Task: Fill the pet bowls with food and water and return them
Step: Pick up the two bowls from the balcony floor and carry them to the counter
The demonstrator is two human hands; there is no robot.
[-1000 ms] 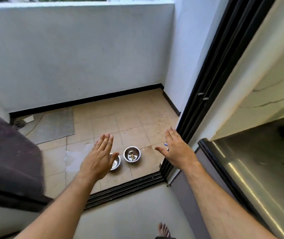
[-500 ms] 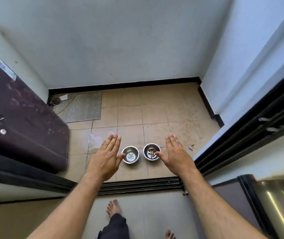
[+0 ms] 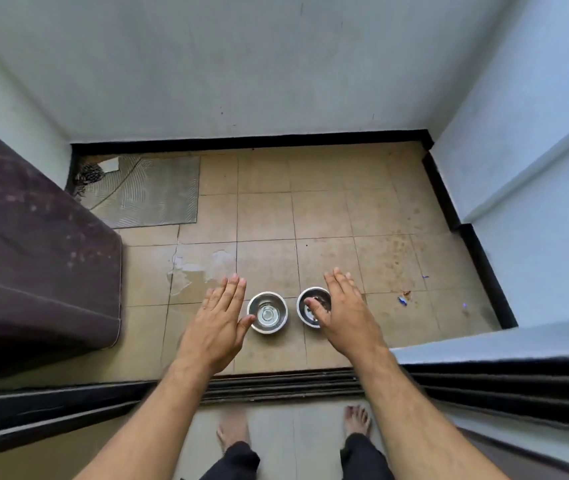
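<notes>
- Tiled balcony floor (image 3: pixel 328 216) between pale walls; a dark purple mattress (image 3: pixel 34 258) leans at the left
- Grey mat (image 3: pixel 151 195) in the far left corner
- Left hand (image 3: pixel 219 322) flat, fingers straight, holding nothing; right hand (image 3: pixel 347 315) likewise, overlapping the food bowl (image 3: pixel 307 301)
- Water bowl (image 3: pixel 267 311) just beside it, both on the tiles

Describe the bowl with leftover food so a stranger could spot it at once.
Look at the tan tiled balcony floor, just beyond the black door track. Two steel bowls sit side by side there. The food bowl is the right one, with dark bits inside; the left bowl lacks them.
</notes>
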